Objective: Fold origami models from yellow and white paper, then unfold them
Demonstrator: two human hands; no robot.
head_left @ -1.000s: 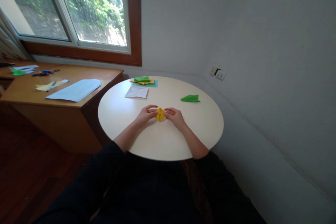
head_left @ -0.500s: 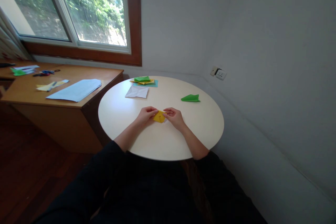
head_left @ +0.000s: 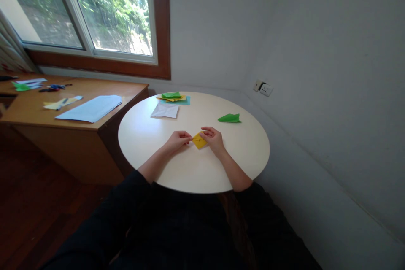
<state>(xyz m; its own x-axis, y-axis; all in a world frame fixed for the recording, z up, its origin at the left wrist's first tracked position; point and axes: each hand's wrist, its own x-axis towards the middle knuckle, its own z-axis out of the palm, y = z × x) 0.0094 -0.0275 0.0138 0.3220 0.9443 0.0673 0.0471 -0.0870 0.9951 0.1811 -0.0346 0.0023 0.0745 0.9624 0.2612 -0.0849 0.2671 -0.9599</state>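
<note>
Over the middle of the round white table (head_left: 190, 173) is a small folded yellow paper (head_left: 199, 141) with crease lines on its face. My left hand (head_left: 179, 140) pinches its left corner between thumb and fingers. From the other side my right hand (head_left: 213, 136) grips the right part, thumb on the face and fingers behind, covering that edge. Farther back to the right lies a green folded paper (head_left: 230, 118) with a pointed left end. A creased white paper sheet (head_left: 165, 111) lies beyond my left hand.
At the table's back left is a stack of green, yellow and blue papers (head_left: 173, 97). A wooden desk (head_left: 126, 88) on the left bears white sheets (head_left: 91, 109), yellow scraps (head_left: 58, 104) and scissors (head_left: 52, 88). The wall with a socket (head_left: 266, 89) borders the right side.
The yellow paper has shifted slightly right and turned. My left hand now holds it by the left corner, and my right hand has moved farther over its right part.
</note>
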